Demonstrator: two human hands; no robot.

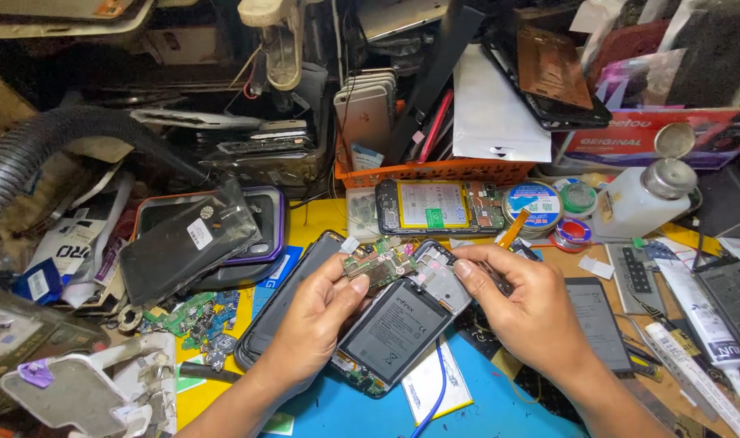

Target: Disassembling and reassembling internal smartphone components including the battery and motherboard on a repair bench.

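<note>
The opened phone (pixel 402 320), dark battery exposed, runs lower-left to upper-right; left hand (pixel 313 324) and right hand (pixel 520 304) pinch its green board (pixel 378 261) and top.

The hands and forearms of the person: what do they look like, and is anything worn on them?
Both hands are bare: the left hand and the right hand have no gloves, and I see no rings. The forearms are bare too, with no sleeves, watch or bracelet as far as the picture edge. The fingernails are short and plain.
</note>
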